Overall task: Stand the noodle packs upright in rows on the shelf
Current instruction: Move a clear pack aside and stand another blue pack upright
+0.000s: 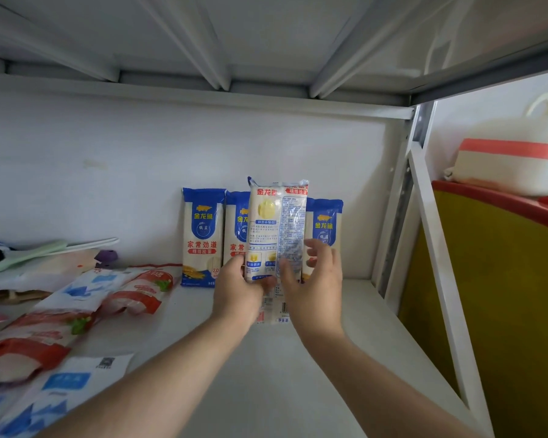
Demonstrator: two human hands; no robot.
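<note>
Head view, left to right: flat bags (pixel 76 314) in red and blue print lie strewn on the left of the shelf (pixel 329 358). Against the back wall stand 3 noodle packs, the left pack (pixel 203 237), the middle pack (pixel 236 229) partly hidden, and the right pack (pixel 325 222). In front of them a 4th noodle pack (pixel 277 229) is held upright, back label toward the camera. The left hand (pixel 238 290) grips its lower left edge, grip closed on the pack; the right hand (pixel 314 276) sits at its lower right with fingers spread, thumb on the wrapper, more steadying than clenching. Whether the pack's foot touches the shelf, I cannot tell.

My judgement: the step in hand is standing this pack up. Next it needs seating on its base, square to the row behind, then both hands easing off slowly so it does not tip.
</note>
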